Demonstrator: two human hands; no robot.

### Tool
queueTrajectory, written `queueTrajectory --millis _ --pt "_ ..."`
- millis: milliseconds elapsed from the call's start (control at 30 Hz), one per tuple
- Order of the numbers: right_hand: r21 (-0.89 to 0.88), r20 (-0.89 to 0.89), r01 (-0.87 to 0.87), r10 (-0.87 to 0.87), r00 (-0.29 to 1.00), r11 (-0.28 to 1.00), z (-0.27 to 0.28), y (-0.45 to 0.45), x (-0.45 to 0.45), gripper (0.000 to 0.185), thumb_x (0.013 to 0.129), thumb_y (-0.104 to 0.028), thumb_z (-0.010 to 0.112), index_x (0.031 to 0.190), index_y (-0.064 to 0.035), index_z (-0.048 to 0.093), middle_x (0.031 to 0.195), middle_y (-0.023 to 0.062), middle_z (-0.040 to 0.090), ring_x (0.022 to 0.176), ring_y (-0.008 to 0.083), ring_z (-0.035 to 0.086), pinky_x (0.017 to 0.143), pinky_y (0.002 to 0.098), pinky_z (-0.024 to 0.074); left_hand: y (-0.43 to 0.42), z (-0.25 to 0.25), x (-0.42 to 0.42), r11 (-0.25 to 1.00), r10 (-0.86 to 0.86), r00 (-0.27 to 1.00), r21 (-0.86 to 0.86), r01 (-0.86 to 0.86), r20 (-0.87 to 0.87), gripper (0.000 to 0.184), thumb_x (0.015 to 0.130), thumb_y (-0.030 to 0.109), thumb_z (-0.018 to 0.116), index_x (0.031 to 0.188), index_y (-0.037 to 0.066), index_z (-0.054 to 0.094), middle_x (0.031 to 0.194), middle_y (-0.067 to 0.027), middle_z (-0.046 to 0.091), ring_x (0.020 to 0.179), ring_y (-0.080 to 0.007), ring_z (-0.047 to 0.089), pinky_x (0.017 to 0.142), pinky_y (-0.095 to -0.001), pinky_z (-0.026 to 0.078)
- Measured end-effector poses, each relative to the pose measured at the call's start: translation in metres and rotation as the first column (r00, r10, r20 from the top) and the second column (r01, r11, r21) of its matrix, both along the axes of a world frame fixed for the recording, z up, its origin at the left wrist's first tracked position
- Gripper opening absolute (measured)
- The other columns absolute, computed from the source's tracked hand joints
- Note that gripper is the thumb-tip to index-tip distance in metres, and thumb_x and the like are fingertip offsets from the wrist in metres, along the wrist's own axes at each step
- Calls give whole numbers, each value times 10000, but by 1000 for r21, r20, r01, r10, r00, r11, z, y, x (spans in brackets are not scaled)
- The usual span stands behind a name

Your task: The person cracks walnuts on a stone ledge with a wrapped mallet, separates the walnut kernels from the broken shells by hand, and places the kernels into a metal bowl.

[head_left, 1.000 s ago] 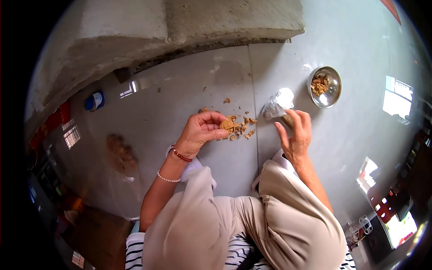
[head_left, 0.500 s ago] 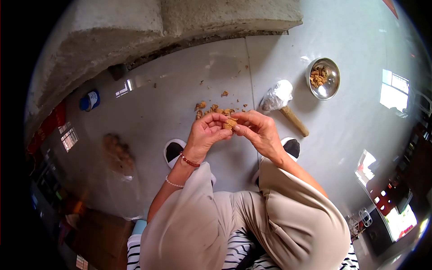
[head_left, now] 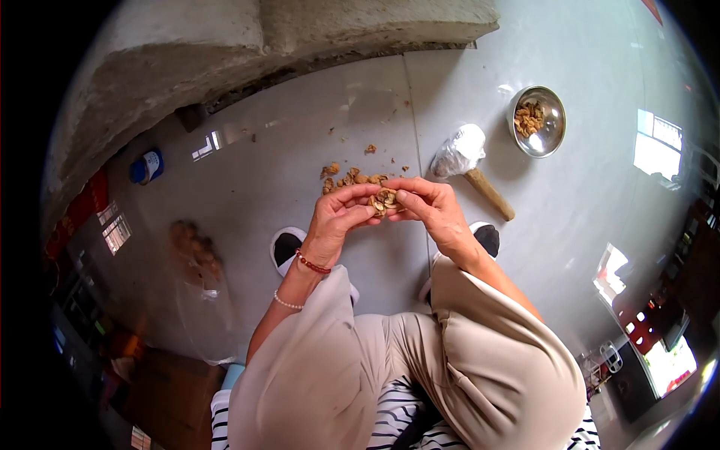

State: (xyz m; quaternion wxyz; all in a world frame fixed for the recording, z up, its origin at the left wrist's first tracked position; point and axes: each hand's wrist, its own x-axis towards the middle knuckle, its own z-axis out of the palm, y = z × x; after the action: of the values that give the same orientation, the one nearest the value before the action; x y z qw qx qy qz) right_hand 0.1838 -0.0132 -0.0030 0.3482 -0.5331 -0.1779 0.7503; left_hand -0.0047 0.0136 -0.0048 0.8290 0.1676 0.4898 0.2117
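Between my two hands is a cracked walnut [head_left: 384, 201], its pale inside showing. My left hand [head_left: 336, 222], with a red and a white bead bracelet at the wrist, pinches it from the left. The fingers of my right hand [head_left: 435, 212] close on its right side. Just beyond my fingertips, broken shells and pieces [head_left: 350, 178] lie on the grey floor. To the right rests a hammer [head_left: 489, 193], its head wrapped in clear plastic and its wooden handle bare. A metal bowl [head_left: 553, 127] farther right holds walnut kernels [head_left: 529, 118].
A concrete block [head_left: 300, 34] spans the top. On the left are a blue jar [head_left: 148, 166] and a clear plastic bag with walnuts [head_left: 196, 251]. My shoes [head_left: 286, 247] stand beneath my hands. A brown box [head_left: 169, 397] sits at the lower left.
My right hand has come left from beside the hammer and joined my left hand at the walnut. The walnut now shows its inside between my fingers.
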Motion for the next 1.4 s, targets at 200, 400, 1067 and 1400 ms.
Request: queueTrajectory --millis 200,400,1067,1400 --pt "-101 -83 30 -38 996 994 -1 -1 2 275 909 -141 547 1116 31 599 947 103 653 804 141 624 740 262 539 -1 -3 -2 1000 11 999 -30 -9 46 285 833 41 548 1110 -18 580 982 -77 634 837 -115 618 769 -230 516" --pt "21 36 -32 31 999 999 -1 -3 -2 254 895 -129 568 1080 38 616 920 97 652 802 142 623 729 258 536 -2 -5 -1 1000 -30 999 3 30 -11 202 883 110 566 1043 -11 589 940 -74 642 795 -115 622 737 -232 523" --pt "32 140 -83 77 987 996 11 1 -6 198 775 -2 654 962 59 631 845 62 632 761 116 602 714 241 492 -1 -5 0 993 -65 994 91 73 -91 179 867 121 609 992 -7 623 870 -76 653 738 -119 634 654 -229 546" --pt "286 500 -234 64 863 929 6 -3 -2 273 718 -85 725 963 -5 635 868 64 598 715 163 601 669 278 487 -2 -6 0 996 44 998 -72 -47 -47 179 897 130 569 1008 -5 614 879 -84 654 737 -125 639 679 -230 554"
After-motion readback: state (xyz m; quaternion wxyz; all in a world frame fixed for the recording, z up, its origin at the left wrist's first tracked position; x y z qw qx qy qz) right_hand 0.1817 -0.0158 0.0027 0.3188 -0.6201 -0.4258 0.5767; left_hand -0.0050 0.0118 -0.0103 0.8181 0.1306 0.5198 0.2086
